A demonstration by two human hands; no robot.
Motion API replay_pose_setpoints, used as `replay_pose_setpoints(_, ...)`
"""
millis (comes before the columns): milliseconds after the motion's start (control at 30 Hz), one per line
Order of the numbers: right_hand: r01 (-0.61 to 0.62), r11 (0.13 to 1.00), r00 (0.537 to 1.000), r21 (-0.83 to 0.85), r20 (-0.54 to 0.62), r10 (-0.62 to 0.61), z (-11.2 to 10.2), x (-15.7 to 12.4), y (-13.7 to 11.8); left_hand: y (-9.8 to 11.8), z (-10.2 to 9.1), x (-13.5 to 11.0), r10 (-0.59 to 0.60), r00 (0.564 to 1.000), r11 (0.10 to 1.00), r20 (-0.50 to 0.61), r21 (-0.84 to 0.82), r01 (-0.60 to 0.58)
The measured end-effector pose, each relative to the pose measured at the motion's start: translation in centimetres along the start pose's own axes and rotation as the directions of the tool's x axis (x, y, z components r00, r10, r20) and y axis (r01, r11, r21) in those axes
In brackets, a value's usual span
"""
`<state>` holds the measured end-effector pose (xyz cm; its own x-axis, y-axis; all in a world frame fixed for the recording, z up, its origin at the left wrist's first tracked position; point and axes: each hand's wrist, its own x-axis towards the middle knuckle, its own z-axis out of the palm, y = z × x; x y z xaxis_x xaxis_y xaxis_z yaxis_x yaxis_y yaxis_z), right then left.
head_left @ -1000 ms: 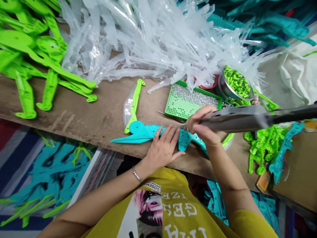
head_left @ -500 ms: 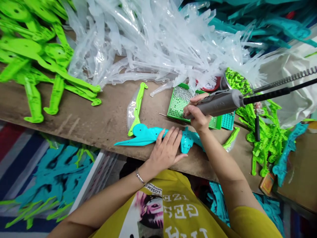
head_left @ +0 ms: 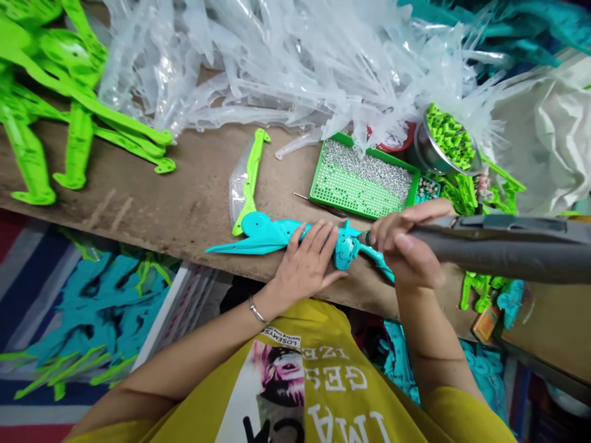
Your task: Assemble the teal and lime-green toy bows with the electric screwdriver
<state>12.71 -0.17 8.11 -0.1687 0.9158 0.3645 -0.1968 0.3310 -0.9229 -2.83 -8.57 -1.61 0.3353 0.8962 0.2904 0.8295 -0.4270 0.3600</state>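
Turquoise part (head_left: pixel 272 237) lies along the table's (head_left: pixel 184 203) front edge, near the tray (head_left: pixel 355 189). The left hand (head_left: pixel 305 258) rests flat across it, fingers extended; the right hand (head_left: pixel 410 246) grips the driver (head_left: pixel 512 246).

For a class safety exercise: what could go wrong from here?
The grey tool, held in the right hand, points at the turquoise piece near the left hand; a slip might hurt that hand. Only the left hand appears to steady the piece, so it could twist. The green tray of small metal parts sits close to the right hand; a knock might spill them.
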Motion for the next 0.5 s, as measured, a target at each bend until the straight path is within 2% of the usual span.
replay_pose_setpoints(67, -0.078, 0.997, 0.997, -0.003, 0.006, 0.078, -0.3, -2.0, -0.8, 0.0, 0.1, -0.1, -0.001, 1.000, 1.000, 0.005, -0.009, 0.001)
replay_pose_setpoints(200, -0.143, 0.990, 0.990, -0.002, 0.020, 0.143, -1.0, -4.6, -0.7, 0.0, 0.4, -0.2, -0.020, 1.000, 0.999, 0.023, -0.040, 0.020)
replay_pose_setpoints(500, -0.115, 0.993, 0.991, -0.009, 0.070, 0.115, -1.2, -6.4, 1.6, 0.1, 0.4, 0.0, -0.024, 1.000, 0.999, 0.017, -0.022, 0.024)
